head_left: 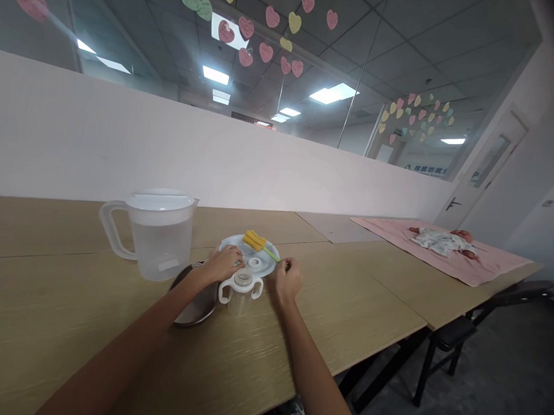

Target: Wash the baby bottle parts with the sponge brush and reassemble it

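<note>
My right hand [289, 280] is closed around the green handle of a bottle brush [256, 240]. Its yellow sponge head rests on or just above a white plate [269, 269]. My left hand [225, 264] reaches over the plate's left side, fingers stretched toward a small white ring-shaped part [254, 264]; what lies under the fingertips is hidden. Close in front of the plate stands a clear baby bottle [240, 300] with two white handles, its mouth uncovered. Partly behind my left forearm sits a dark-rimmed round metal dish [198, 304].
A lidded plastic pitcher [163, 246] with water stands at the left. On the right, a baby doll [443, 241] in patterned clothes lies on a pink cloth [472, 269]. Beyond the table [346, 307] rises a white wall with glass above; a black chair [449, 337] stands by the right edge.
</note>
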A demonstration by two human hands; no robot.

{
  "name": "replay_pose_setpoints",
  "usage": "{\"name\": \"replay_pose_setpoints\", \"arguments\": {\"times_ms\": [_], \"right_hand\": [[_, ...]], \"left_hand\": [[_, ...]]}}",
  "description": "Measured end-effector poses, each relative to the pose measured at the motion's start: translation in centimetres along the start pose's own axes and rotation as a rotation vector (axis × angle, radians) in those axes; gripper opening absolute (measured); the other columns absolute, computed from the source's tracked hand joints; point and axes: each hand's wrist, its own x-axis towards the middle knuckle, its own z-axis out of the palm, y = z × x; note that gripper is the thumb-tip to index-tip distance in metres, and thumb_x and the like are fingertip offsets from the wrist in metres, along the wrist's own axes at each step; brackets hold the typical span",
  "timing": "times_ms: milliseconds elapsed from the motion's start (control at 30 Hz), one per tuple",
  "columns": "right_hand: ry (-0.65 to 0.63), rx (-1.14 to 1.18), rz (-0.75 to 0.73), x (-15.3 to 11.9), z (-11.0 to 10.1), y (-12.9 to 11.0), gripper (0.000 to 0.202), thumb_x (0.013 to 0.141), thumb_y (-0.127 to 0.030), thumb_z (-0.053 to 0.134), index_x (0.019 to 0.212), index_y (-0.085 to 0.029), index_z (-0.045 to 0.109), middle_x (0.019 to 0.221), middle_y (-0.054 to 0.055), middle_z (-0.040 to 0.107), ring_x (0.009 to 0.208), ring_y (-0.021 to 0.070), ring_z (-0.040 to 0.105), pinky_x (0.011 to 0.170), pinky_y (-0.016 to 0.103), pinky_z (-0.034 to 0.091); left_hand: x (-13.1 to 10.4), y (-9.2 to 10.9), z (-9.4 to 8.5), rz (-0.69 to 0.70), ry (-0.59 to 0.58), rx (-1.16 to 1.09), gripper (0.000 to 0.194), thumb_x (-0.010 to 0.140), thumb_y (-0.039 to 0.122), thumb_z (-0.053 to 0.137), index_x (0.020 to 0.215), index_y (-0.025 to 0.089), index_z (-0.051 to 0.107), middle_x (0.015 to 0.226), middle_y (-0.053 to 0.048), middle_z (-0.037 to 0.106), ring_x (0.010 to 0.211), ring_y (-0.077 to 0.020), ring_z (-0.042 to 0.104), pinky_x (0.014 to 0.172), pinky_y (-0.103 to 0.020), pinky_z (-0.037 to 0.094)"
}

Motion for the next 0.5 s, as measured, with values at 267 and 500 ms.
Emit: {"name": "replay_pose_setpoints", "arguments": {"times_ms": [267, 500], "right_hand": [[-0.013, 0.006, 0.032, 0.0, 0.0, 0.0, 0.028, 0.078, -0.030, 0.037, 0.080, -0.016, 0.061, 0.077, 0.007, 0.064, 0.068, 0.0196, 0.053, 0.058, 0.026, 0.029], [-0.003, 0.033, 0.043, 0.0, -0.1, 0.0, 0.026, 0.077, -0.030, 0.038, 0.078, -0.017, 0.060, 0.078, 0.006, 0.064, 0.069, 0.0196, 0.053, 0.059, 0.026, 0.029]], "left_hand": [[0.1, 0.8, -1.0, 0.002, -0.003, -0.060, 0.021, 0.077, 0.021, 0.049, 0.085, 0.016, 0.067, 0.096, -0.009, 0.063, 0.089, -0.0206, 0.059, 0.081, -0.029, 0.044], [0.3, 0.2, -1.3, -0.105, 0.083, -0.143, 0.026, 0.075, 0.019, 0.047, 0.093, 0.015, 0.066, 0.101, -0.009, 0.065, 0.087, -0.0195, 0.062, 0.081, -0.028, 0.045]]}}
